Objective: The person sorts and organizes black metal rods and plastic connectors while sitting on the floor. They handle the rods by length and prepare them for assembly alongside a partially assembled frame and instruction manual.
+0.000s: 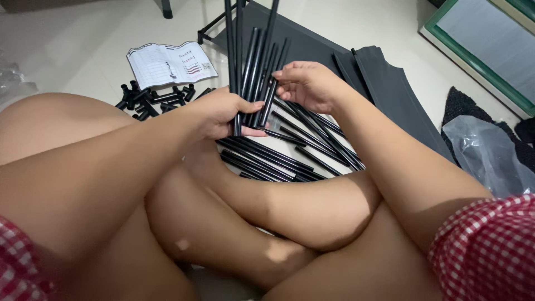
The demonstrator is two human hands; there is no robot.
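Note:
My left hand (220,114) grips a bundle of long black metal tubes (253,53) that stand nearly upright, their tops leaving the view. My right hand (306,83) rests its fingertips on the same bundle from the right, fingers curled around one or two tubes. Below both hands, several more black tubes (290,153) lie fanned out on the pale floor in front of my crossed legs.
A pile of short black connector pieces (153,97) lies to the left, below an open instruction leaflet (170,62). Dark grey fabric panels (384,83) stretch to the right. A clear plastic bag (490,153) lies at far right; a green-framed board (485,42) leans beyond.

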